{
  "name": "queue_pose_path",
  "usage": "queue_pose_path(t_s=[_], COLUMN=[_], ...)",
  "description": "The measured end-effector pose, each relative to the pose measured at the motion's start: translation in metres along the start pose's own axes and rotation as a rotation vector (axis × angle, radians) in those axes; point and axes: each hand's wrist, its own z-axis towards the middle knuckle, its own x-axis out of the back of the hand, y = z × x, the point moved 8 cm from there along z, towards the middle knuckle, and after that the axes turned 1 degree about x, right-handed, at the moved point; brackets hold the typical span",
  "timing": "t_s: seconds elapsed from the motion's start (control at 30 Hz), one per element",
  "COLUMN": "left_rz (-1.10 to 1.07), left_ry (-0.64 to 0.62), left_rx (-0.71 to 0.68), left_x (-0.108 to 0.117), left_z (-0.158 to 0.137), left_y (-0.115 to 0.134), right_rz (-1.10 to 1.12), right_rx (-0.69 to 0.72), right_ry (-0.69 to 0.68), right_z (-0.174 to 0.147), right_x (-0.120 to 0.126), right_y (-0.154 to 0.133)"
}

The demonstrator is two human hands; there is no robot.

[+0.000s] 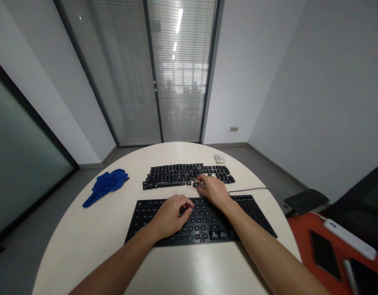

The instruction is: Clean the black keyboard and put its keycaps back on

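A black keyboard (196,237) with most of its keycaps off lies in front of me, its bare switch posts showing in rows. My left hand (173,215) rests on the middle of it, fingers curled, with a gap between thumb and forefinger and nothing visible in it. Beyond the keyboard, loose black keycaps (172,173) are laid out in keyboard order. My right hand (212,189) reaches over to the near edge of these keycaps. Its fingers are closed on a thin metal tool (196,180), mostly hidden, just above a keycap. A few larger keycaps (218,234) remain on the keyboard's front row.
A crumpled blue cloth (107,184) lies at the table's left. Small pale items in clear plastic (219,159) sit at the back right. A black cable (249,189) runs off the right edge. An orange chair (312,250) at right holds a phone (325,255) and a white power strip (349,237).
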Motion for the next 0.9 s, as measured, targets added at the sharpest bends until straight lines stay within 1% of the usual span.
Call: queue_pose_path(t_s=[0.33,0.9], left_rz=[-0.002,0.004], left_ry=[0.007,0.004], left_rx=[-0.001,0.006], left_x=[0.0007,0.0012], left_z=[-0.0002,0.0009], left_y=[0.0013,0.0014], right_rz=[0.018,0.048], right_rx=[-0.019,0.012], right_ry=[-0.016,-0.045], right_z=[-0.0001,-0.0047], right_x=[-0.0006,-0.0009], right_y=[0.0023,0.0009])
